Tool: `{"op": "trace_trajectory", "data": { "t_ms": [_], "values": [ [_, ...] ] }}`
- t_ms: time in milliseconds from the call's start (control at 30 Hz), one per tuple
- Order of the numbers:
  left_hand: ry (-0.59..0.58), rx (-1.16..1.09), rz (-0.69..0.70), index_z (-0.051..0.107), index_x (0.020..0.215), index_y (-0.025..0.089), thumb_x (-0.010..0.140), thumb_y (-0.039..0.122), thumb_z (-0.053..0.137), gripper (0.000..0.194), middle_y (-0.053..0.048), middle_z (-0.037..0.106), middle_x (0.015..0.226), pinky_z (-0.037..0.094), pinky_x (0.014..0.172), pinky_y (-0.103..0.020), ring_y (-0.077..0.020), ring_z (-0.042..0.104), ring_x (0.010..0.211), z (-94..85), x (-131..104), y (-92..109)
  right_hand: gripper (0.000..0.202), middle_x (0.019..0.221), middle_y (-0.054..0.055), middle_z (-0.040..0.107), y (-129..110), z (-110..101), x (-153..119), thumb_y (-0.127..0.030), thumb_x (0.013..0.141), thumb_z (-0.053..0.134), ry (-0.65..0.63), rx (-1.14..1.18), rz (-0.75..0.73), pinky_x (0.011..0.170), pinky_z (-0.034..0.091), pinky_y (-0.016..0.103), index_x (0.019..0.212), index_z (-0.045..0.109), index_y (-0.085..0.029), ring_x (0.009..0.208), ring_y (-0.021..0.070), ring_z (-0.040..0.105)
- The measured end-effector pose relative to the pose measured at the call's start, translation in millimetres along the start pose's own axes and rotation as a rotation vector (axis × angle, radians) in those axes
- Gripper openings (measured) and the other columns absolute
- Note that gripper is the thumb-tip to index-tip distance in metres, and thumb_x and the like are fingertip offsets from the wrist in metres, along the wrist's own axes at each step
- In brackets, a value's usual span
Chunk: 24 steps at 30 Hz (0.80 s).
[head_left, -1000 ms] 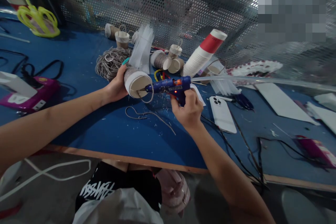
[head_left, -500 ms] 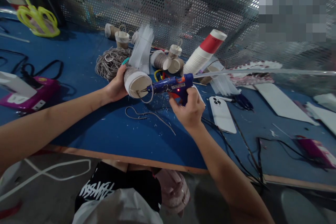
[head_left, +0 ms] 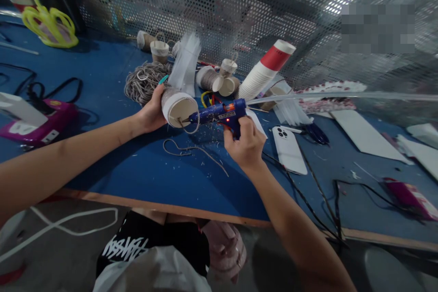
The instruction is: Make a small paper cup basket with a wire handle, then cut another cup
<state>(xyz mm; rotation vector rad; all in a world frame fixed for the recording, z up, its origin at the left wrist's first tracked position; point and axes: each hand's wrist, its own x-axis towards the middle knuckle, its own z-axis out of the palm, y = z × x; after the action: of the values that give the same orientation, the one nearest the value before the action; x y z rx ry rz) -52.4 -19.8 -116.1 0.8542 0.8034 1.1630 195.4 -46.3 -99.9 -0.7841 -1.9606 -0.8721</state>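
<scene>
My left hand (head_left: 154, 110) is closed around a paper cup (head_left: 170, 108) wrapped in grey cord, tilted so its open mouth faces right. My right hand (head_left: 245, 146) grips a blue hot glue gun (head_left: 215, 112) by its handle; a red light glows on its side. The gun's nozzle reaches into the cup's mouth, close to a bit of cord inside. A pale loop of cord hangs at the cup's rim. From the back of the gun a long clear glue stick (head_left: 308, 96) extends to the right. Below lies a loose grey cord (head_left: 191, 148) on the blue table.
Behind the cup are a heap of grey cord (head_left: 143, 83), clear plastic strips (head_left: 185, 64) and several small wrapped cups. A stack of paper cups (head_left: 263, 70) leans near the perforated metal screen (head_left: 219, 13). To the right lie a white phone (head_left: 290, 150) and black cables (head_left: 304, 200).
The glue gun has shifted slightly left and its nozzle sits a little deeper in the cup. My left hand and the cup have hardly moved.
</scene>
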Motion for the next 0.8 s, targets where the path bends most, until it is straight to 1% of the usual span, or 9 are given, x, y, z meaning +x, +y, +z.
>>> {"op": "trace_trajectory", "data": {
  "t_ms": [167,300,400,500,633,733,800],
  "values": [
    [-0.014,0.001,0.017,0.058,0.124,0.021,0.09,0.072,0.016,0.074,-0.005,0.071,0.111,0.05,0.1,-0.041,-0.0279,0.058,0.122,-3.2,1.8,-2.0,0.022,0.081,0.006,0.068,-0.3,0.0,-0.1,-0.016,0.083,0.054,0.004,0.014,0.014,0.056,0.049,0.025,0.105,0.051,-0.019,0.07,0.0179,0.067],
    [-0.033,0.012,0.031,0.058,0.124,0.021,0.089,0.073,0.018,0.074,-0.005,0.071,0.111,0.051,0.099,-0.041,-0.0283,0.057,0.122,-5.6,3.7,-4.0,0.022,0.083,0.006,0.068,0.0,-0.4,-2.0,-0.016,0.084,0.053,-0.06,0.017,0.045,0.058,0.051,0.027,0.106,0.053,-0.02,0.072,0.0189,0.068],
    [-0.026,0.007,0.035,0.058,0.124,0.021,0.088,0.074,0.019,0.075,-0.005,0.071,0.111,0.05,0.101,-0.041,-0.0284,0.057,0.123,-4.6,3.4,-4.1,0.021,0.083,0.006,0.067,-0.1,-0.4,-3.8,-0.017,0.083,0.052,-0.078,0.028,0.085,0.058,0.05,0.027,0.104,0.055,-0.02,0.071,0.0187,0.067],
    [0.002,0.006,0.03,0.059,0.123,0.021,0.089,0.073,0.017,0.075,-0.005,0.071,0.112,0.05,0.101,-0.041,-0.0289,0.056,0.125,-2.6,2.2,-3.6,0.018,0.08,0.006,0.066,-0.5,-0.3,-3.9,-0.018,0.083,0.052,-0.07,0.034,0.096,0.057,0.05,0.027,0.101,0.055,-0.02,0.069,0.0183,0.066],
    [0.031,0.005,0.038,0.061,0.12,0.02,0.091,0.07,0.017,0.072,-0.005,0.071,0.112,0.049,0.103,-0.042,-0.0293,0.053,0.128,-2.3,2.3,-3.5,0.015,0.075,0.004,0.065,-0.2,-0.1,-2.5,-0.021,0.085,0.051,-0.037,-0.031,0.069,0.054,0.047,0.026,0.099,0.053,-0.02,0.064,0.0171,0.064],
    [0.029,0.003,0.034,0.061,0.118,0.02,0.092,0.067,0.02,0.067,-0.004,0.071,0.112,0.047,0.105,-0.042,-0.029,0.053,0.128,-4.0,3.4,-4.2,0.016,0.076,0.004,0.065,0.3,0.4,-2.6,-0.021,0.085,0.051,-0.003,-0.038,0.055,0.053,0.046,0.026,0.101,0.052,-0.02,0.064,0.017,0.064],
    [0.013,0.001,0.033,0.06,0.118,0.02,0.092,0.068,0.021,0.067,-0.004,0.071,0.113,0.047,0.106,-0.043,-0.0292,0.053,0.128,-4.5,3.5,-4.3,0.016,0.078,0.005,0.066,0.3,0.8,-3.3,-0.024,0.086,0.051,-0.016,-0.059,0.068,0.054,0.047,0.027,0.101,0.052,-0.02,0.065,0.0179,0.065]
  ]
}}
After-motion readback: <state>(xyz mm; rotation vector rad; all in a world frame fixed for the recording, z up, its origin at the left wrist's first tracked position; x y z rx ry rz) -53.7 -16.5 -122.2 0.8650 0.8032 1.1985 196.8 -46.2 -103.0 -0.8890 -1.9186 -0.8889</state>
